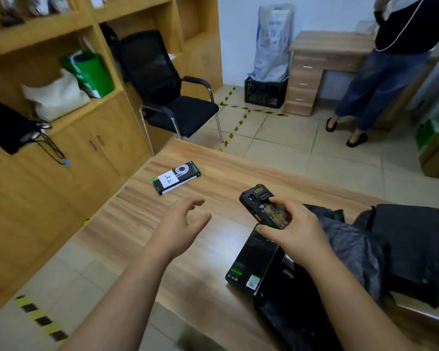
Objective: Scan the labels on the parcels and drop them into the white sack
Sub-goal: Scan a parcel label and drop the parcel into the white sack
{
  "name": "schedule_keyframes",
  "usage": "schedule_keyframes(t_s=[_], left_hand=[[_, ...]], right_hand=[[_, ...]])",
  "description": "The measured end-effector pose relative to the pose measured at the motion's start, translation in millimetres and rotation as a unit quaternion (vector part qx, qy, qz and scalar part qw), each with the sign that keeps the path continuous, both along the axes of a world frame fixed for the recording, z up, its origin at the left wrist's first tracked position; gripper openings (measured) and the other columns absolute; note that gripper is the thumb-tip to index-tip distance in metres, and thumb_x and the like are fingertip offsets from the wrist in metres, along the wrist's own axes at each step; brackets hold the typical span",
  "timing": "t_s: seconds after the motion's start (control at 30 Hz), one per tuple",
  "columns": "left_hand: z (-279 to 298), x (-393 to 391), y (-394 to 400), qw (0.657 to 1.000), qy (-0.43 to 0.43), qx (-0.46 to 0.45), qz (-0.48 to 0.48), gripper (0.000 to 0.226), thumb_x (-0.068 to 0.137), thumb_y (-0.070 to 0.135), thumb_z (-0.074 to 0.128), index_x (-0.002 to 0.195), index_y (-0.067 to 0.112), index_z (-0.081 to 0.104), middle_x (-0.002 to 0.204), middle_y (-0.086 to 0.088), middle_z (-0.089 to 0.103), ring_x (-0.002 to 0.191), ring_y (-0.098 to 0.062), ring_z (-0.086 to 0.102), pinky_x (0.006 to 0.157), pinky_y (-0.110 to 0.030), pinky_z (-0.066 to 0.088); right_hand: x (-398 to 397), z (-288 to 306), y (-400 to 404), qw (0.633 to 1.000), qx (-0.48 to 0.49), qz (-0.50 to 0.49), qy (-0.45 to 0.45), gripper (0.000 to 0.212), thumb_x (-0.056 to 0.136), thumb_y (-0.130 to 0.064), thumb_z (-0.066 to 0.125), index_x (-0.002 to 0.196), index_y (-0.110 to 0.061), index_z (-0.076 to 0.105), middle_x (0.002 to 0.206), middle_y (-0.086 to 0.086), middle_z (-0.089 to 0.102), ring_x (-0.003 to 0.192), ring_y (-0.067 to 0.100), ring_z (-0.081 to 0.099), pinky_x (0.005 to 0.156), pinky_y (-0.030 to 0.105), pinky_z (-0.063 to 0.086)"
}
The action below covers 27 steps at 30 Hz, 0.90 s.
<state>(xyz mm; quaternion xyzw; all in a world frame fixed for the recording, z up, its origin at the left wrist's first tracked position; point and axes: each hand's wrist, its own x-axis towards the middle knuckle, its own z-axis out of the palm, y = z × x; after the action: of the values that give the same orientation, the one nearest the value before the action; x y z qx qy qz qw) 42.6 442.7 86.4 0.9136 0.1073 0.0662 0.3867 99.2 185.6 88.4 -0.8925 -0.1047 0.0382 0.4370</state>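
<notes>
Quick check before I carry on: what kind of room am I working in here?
Probably a small office used as a parcel room. A handheld scanner is in the right hand over a wooden table with boxed parcels, a white sack stands in a crate, and wooden shelves line the wall.

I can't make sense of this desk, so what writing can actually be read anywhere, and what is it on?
"汉上", handwritten on the white label of the small black box on the table.
Blue print on the white sack: too blurred.
Print on the larger black box: too small.
Scanner in the right hand: unreadable.
</notes>
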Motion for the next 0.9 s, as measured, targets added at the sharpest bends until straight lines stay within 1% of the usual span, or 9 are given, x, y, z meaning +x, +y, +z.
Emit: schedule_keyframes(t_s=[0.17, 0.33, 0.4, 0.47, 0.57, 0.63, 0.73, 0.83, 0.9], left_hand=[[-14, 49, 57, 1.000, 0.008, -0.010, -0.005, 0.032, 0.090, 0.030, 0.069, 0.121, 0.022, 0.063, 0.118, 0.014, 0.059, 0.110, -0.005, 0.054, 0.090, -0.024, 0.040], [-40, 103, 130, 0.999, 0.037, -0.023, -0.010, 0.032, 0.090, 0.028, 0.068, 0.121, 0.018, 0.063, 0.115, 0.013, 0.057, 0.110, -0.009, 0.054, 0.093, -0.027, 0.042], [-54, 127, 157, 0.999, 0.041, -0.016, -0.006, 0.033, 0.090, 0.025, 0.069, 0.121, 0.015, 0.063, 0.112, 0.012, 0.056, 0.109, -0.010, 0.053, 0.088, -0.025, 0.040], [-71, 151, 181, 0.998, 0.057, 0.009, -0.007, 0.037, 0.088, 0.025, 0.070, 0.123, 0.014, 0.062, 0.111, 0.008, 0.054, 0.110, -0.012, 0.050, 0.085, -0.024, 0.036], [-100, 181, 216, 0.993, 0.102, 0.054, 0.000, 0.048, 0.086, 0.029, 0.073, 0.128, 0.010, 0.059, 0.124, -0.008, 0.056, 0.120, -0.026, 0.048, 0.095, -0.032, 0.038], [-121, 202, 235, 0.986, 0.142, 0.083, -0.011, 0.056, 0.085, 0.033, 0.074, 0.132, 0.009, 0.055, 0.134, -0.012, 0.052, 0.125, -0.031, 0.045, 0.104, -0.038, 0.036], [-150, 222, 252, 0.965, 0.202, 0.159, -0.057, 0.075, 0.078, 0.046, 0.077, 0.138, 0.012, 0.049, 0.142, -0.011, 0.045, 0.129, -0.033, 0.041, 0.107, -0.040, 0.032], [-166, 227, 253, 0.943, 0.229, 0.227, -0.086, 0.090, 0.070, 0.051, 0.080, 0.143, 0.019, 0.040, 0.138, -0.009, 0.044, 0.128, -0.033, 0.040, 0.105, -0.042, 0.033], [-169, 233, 249, 0.939, 0.220, 0.249, -0.088, 0.091, 0.071, 0.049, 0.080, 0.146, 0.020, 0.037, 0.137, -0.011, 0.044, 0.127, -0.034, 0.040, 0.103, -0.042, 0.034]], right_hand=[[42, -20, 62, 1.000, -0.007, -0.007, 0.012, 0.064, 0.066, -0.040, 0.085, 0.124, -0.041, 0.059, 0.111, -0.013, 0.059, 0.101, 0.009, 0.057, 0.089, 0.030, 0.047], [78, -43, 135, 0.999, -0.002, -0.038, 0.035, 0.063, 0.067, -0.032, 0.085, 0.125, -0.036, 0.060, 0.110, -0.016, 0.053, 0.102, 0.009, 0.056, 0.085, 0.026, 0.043], [91, -54, 159, 0.998, -0.017, -0.046, 0.034, 0.064, 0.066, -0.032, 0.086, 0.125, -0.034, 0.060, 0.112, -0.017, 0.052, 0.104, 0.010, 0.056, 0.087, 0.027, 0.044], [101, -66, 179, 0.997, -0.024, -0.060, 0.042, 0.065, 0.064, -0.037, 0.084, 0.124, -0.033, 0.060, 0.114, -0.016, 0.054, 0.107, 0.012, 0.057, 0.092, 0.031, 0.047], [106, -79, 199, 0.993, -0.024, -0.102, 0.053, 0.070, 0.057, -0.053, 0.075, 0.123, -0.036, 0.061, 0.117, -0.012, 0.059, 0.108, 0.014, 0.059, 0.096, 0.038, 0.049], [105, -85, 206, 0.990, -0.038, -0.119, 0.063, 0.067, 0.061, -0.044, 0.081, 0.124, -0.032, 0.062, 0.114, -0.011, 0.060, 0.107, 0.015, 0.059, 0.093, 0.033, 0.048], [103, -92, 209, 0.985, -0.058, -0.141, 0.075, 0.064, 0.066, -0.031, 0.086, 0.126, -0.027, 0.063, 0.118, -0.007, 0.062, 0.109, 0.015, 0.058, 0.092, 0.029, 0.045], [97, -94, 212, 0.980, -0.064, -0.164, 0.095, 0.065, 0.067, -0.034, 0.086, 0.128, -0.028, 0.061, 0.121, -0.007, 0.061, 0.109, 0.013, 0.057, 0.093, 0.031, 0.046], [96, -95, 214, 0.976, -0.069, -0.178, 0.100, 0.065, 0.068, -0.036, 0.086, 0.128, -0.028, 0.061, 0.120, -0.007, 0.061, 0.108, 0.012, 0.056, 0.090, 0.028, 0.044]])
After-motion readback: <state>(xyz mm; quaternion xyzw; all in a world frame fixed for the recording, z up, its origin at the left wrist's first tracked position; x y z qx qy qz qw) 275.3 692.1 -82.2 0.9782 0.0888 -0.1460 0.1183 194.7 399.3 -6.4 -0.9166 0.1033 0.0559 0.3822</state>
